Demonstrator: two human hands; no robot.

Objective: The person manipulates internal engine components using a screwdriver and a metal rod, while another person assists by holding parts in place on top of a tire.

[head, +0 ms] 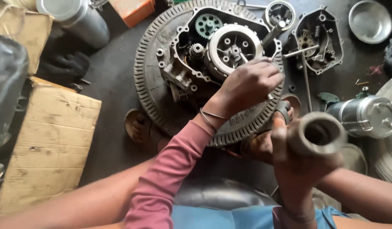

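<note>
An engine case (pixel 183 74) with its cover off lies on a ribbed tyre (pixel 147 80) on the floor. Inside it sit a round clutch hub (pixel 232 46) and a greenish gear (pixel 208 25). My left hand (pixel 249 85), in a pink sleeve with thin bangles on the wrist, reaches over the clutch. Its fingers pinch a thin metal tool (pixel 243 57) that points at the hub's centre. My right hand (pixel 295 163) is nearer to me and grips a thick hollow metal tube (pixel 319 133), open end facing up.
The removed engine cover (pixel 319 40) lies at the back right, with a long rod (pixel 307 85) beside it and a steel bowl (pixel 369 21) further right. A shiny lidded can (pixel 367 116) stands at right. A cardboard box (pixel 52 140) fills the left, and my sandalled feet (pixel 139 127) rest against the tyre.
</note>
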